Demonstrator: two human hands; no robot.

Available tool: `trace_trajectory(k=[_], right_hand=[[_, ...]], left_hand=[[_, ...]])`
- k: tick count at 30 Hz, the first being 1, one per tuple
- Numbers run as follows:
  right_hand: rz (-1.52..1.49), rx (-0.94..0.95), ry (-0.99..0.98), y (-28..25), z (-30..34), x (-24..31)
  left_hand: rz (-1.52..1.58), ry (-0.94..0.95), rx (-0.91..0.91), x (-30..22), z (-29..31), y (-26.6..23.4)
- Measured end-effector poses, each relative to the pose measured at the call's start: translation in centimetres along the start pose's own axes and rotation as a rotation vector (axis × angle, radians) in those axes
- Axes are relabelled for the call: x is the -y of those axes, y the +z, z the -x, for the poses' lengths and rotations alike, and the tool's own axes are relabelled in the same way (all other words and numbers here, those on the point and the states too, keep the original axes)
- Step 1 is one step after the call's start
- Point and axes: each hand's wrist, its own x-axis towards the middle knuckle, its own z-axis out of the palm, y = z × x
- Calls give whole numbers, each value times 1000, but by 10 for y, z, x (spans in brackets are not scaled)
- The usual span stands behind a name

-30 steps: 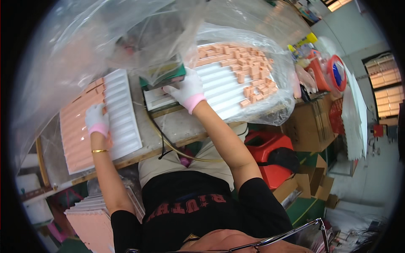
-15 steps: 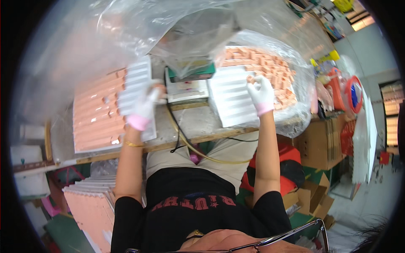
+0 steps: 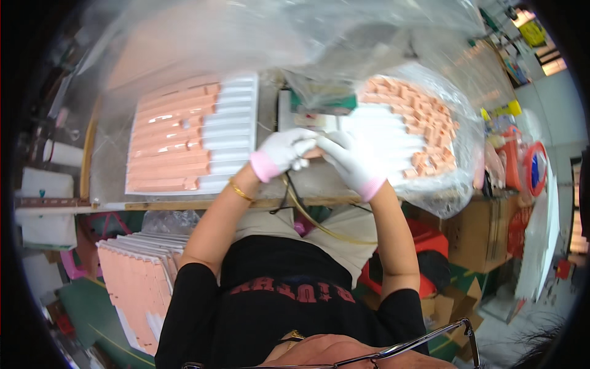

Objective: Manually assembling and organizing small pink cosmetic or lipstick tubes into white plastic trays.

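Observation:
Both my hands wear white gloves with pink cuffs and meet over the near middle of the table. A small peach-coloured block (image 3: 314, 153) shows between them, mostly covered by fingers. My left hand (image 3: 283, 152) is closed around its left end. The fingers of my right hand (image 3: 350, 158) pinch it from the other side. To the left lies a white ridged tray (image 3: 233, 126), its left part covered by rows of peach strips (image 3: 166, 144). A second white tray (image 3: 372, 132) on the right carries many loose peach blocks (image 3: 424, 114).
Just beyond my hands stands a green and white device (image 3: 326, 101). Clear plastic sheeting (image 3: 258, 43) hangs over the far side. A yellowish hose (image 3: 326, 232) and dark cable drop over the wooden table edge (image 3: 166, 205). Stacked trays (image 3: 138, 270) stand below left; cardboard boxes (image 3: 476, 234) are at right.
My hands, apart over the two trays before, have come together at the middle with the small block between them. The whole view has shifted slightly.

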Motion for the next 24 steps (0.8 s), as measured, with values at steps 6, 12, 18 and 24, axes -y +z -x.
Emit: trace_trajectory(k=[6, 12, 18, 24], right_hand=[[-585, -251, 319, 26, 7, 1], [191, -406, 481, 25, -25, -16], [12, -457, 519, 23, -49, -37], [402, -537, 547, 9, -19, -49]], left_hand=[[369, 144, 126, 20, -10, 10], [-607, 337, -509, 29, -5, -45], [-1504, -59, -741, 26, 1, -162], [-1490, 57, -731, 36, 16, -196]])
